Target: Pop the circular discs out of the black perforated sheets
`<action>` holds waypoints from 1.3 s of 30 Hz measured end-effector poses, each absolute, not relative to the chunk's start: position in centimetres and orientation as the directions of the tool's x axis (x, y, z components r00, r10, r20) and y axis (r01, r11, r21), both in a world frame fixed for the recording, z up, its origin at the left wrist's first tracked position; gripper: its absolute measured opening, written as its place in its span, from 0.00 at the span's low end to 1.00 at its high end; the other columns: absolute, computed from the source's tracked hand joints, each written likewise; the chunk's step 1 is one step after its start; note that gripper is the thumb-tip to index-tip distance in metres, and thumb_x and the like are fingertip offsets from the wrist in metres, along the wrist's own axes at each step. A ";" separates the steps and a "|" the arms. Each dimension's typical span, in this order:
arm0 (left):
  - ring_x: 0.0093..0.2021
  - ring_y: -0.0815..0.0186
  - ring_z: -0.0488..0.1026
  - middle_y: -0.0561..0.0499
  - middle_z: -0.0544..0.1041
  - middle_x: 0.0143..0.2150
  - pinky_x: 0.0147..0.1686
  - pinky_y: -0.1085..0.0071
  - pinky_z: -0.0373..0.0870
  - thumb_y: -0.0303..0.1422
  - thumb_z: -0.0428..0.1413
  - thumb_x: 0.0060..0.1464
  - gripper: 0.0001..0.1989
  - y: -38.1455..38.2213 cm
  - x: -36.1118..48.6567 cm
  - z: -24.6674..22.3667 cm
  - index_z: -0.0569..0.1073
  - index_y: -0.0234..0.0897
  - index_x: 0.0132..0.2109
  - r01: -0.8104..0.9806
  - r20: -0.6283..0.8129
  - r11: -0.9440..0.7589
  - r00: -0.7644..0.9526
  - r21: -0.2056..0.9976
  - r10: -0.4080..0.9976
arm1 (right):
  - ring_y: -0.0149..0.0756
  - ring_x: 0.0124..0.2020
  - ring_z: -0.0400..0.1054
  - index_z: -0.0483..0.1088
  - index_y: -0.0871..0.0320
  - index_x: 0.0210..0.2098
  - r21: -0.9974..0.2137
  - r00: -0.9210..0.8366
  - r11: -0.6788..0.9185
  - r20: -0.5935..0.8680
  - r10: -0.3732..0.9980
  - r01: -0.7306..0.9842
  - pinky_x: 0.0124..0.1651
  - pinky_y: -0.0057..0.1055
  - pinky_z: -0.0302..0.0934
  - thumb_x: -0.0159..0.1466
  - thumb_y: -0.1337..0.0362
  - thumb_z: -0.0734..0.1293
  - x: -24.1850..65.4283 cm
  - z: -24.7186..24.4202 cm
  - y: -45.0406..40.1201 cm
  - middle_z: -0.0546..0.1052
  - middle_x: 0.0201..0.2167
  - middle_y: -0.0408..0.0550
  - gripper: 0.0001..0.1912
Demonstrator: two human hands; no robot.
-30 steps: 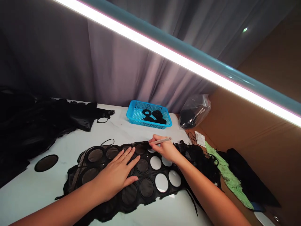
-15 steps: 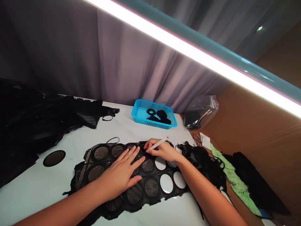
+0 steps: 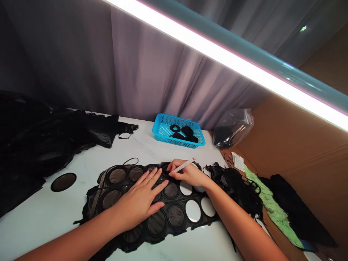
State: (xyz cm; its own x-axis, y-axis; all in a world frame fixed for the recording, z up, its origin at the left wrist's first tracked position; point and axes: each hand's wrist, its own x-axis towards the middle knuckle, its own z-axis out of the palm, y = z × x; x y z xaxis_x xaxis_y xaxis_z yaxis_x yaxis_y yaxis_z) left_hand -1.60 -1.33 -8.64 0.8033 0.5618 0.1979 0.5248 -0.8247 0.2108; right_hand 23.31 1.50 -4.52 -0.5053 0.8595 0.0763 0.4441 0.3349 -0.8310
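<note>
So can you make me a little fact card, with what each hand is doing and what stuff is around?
Left hand: spread flat on the black piece
Right hand: fingers pinching a thin white stick
Circles in the piece: some look white, others dark
Blue basket: holds black items
Far left: dark heap, beside an oval disc
Right side: green cloth, clear bag

A blue perforated basket with black coiled pieces inside stood at the back of the white bench, before a grey curtain. Right of it sat a clear bag; nearer lay a white slip and green cloth. Black fabric covered the far left. A lit tube slanted above.
</note>
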 end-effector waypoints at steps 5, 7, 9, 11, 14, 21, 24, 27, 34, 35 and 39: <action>0.71 0.51 0.50 0.44 0.49 0.74 0.67 0.53 0.52 0.47 0.51 0.65 0.29 -1.3 -1.6 -8.9 0.58 0.47 0.69 0.526 0.218 -0.825 0.798 0.205 0.562 | 0.35 0.39 0.70 0.67 0.57 0.28 -0.807 -0.508 0.360 0.087 0.857 0.468 0.44 0.31 0.63 0.64 0.67 0.68 23.2 -4.2 1.3 0.76 0.39 0.47 0.08; 0.71 0.51 0.50 0.45 0.50 0.74 0.67 0.53 0.52 0.47 0.50 0.65 0.29 -1.3 -1.6 -9.0 0.58 0.47 0.69 0.527 0.217 -0.826 0.798 0.200 0.562 | 0.34 0.38 0.70 0.67 0.57 0.30 -0.762 -0.523 0.411 0.112 0.845 0.500 0.43 0.30 0.63 0.65 0.68 0.67 22.7 -4.3 0.8 0.76 0.39 0.47 0.07; 0.71 0.51 0.50 0.45 0.50 0.74 0.67 0.53 0.52 0.47 0.50 0.65 0.28 -1.4 -1.6 -9.0 0.59 0.47 0.69 0.529 0.213 -0.825 0.799 0.197 0.563 | 0.35 0.38 0.69 0.67 0.56 0.33 -0.666 -0.556 0.499 0.151 0.818 0.554 0.43 0.30 0.62 0.66 0.68 0.65 22.1 -4.8 0.2 0.75 0.38 0.48 0.05; 0.72 0.51 0.49 0.45 0.50 0.74 0.67 0.53 0.52 0.47 0.50 0.65 0.28 -1.4 -1.7 -8.9 0.59 0.46 0.68 0.530 0.212 -0.824 0.798 0.199 0.564 | 0.37 0.37 0.68 0.67 0.56 0.33 -0.547 -0.517 0.535 0.205 0.831 0.643 0.42 0.31 0.61 0.66 0.69 0.64 21.9 -5.4 0.1 0.75 0.35 0.48 0.04; 0.71 0.50 0.49 0.44 0.49 0.74 0.67 0.53 0.53 0.46 0.50 0.65 0.28 -1.3 -1.7 -8.5 0.59 0.47 0.69 0.531 0.197 -0.822 0.801 0.204 0.566 | 0.37 0.31 0.67 0.63 0.55 0.30 -0.481 -0.267 0.398 0.319 0.909 0.781 0.37 0.31 0.59 0.65 0.69 0.62 23.4 -5.6 0.8 0.73 0.28 0.46 0.07; 0.70 0.50 0.53 0.39 0.55 0.72 0.66 0.52 0.55 0.42 0.52 0.65 0.27 -2.2 -1.5 -6.9 0.62 0.40 0.67 0.505 0.167 -0.840 0.827 0.198 0.536 | 0.36 0.34 0.69 0.61 0.55 0.28 -0.672 -0.049 0.230 0.278 0.959 0.704 0.38 0.29 0.59 0.67 0.64 0.61 26.7 -2.6 -1.2 0.77 0.33 0.46 0.10; 0.69 0.52 0.55 0.43 0.56 0.71 0.66 0.54 0.56 0.41 0.56 0.62 0.28 -3.5 -1.8 -6.9 0.62 0.45 0.67 0.428 0.170 -0.872 0.866 0.235 0.471 | 0.33 0.33 0.68 0.66 0.55 0.32 -0.746 -0.246 0.272 0.149 0.958 0.607 0.36 0.27 0.59 0.67 0.65 0.62 24.3 -3.0 -4.2 0.77 0.33 0.44 0.07; 0.70 0.50 0.53 0.44 0.53 0.72 0.66 0.52 0.56 0.43 0.57 0.61 0.31 -4.5 -2.3 -7.2 0.60 0.48 0.68 0.413 0.139 -0.872 0.878 0.262 0.457 | 0.31 0.32 0.67 0.67 0.56 0.31 -0.796 -0.356 0.282 0.089 0.930 0.536 0.36 0.26 0.59 0.67 0.67 0.63 22.5 -4.0 -6.1 0.77 0.34 0.43 0.07; 0.71 0.49 0.50 0.44 0.49 0.73 0.65 0.49 0.55 0.41 0.55 0.63 0.30 -4.8 -2.4 -6.7 0.58 0.50 0.69 0.447 0.061 -0.851 0.875 0.276 0.480 | 0.35 0.43 0.70 0.63 0.56 0.27 -0.872 -0.420 0.236 0.038 0.907 0.429 0.45 0.29 0.61 0.65 0.69 0.66 22.8 -4.4 -5.7 0.76 0.38 0.45 0.11; 0.71 0.48 0.49 0.43 0.49 0.73 0.65 0.48 0.56 0.41 0.55 0.63 0.30 -4.8 -2.3 -6.7 0.57 0.50 0.69 0.452 0.052 -0.849 0.874 0.275 0.482 | 0.35 0.43 0.69 0.62 0.56 0.26 -0.871 -0.426 0.241 0.041 0.904 0.427 0.44 0.29 0.61 0.65 0.69 0.66 22.8 -4.4 -5.6 0.75 0.38 0.44 0.11; 0.71 0.48 0.48 0.42 0.48 0.73 0.65 0.48 0.56 0.40 0.55 0.63 0.30 -4.9 -2.3 -6.5 0.57 0.51 0.69 0.460 0.022 -0.843 0.875 0.279 0.484 | 0.35 0.42 0.69 0.63 0.56 0.26 -0.863 -0.444 0.262 0.049 0.895 0.432 0.44 0.30 0.60 0.65 0.69 0.66 22.7 -4.3 -5.5 0.75 0.38 0.44 0.11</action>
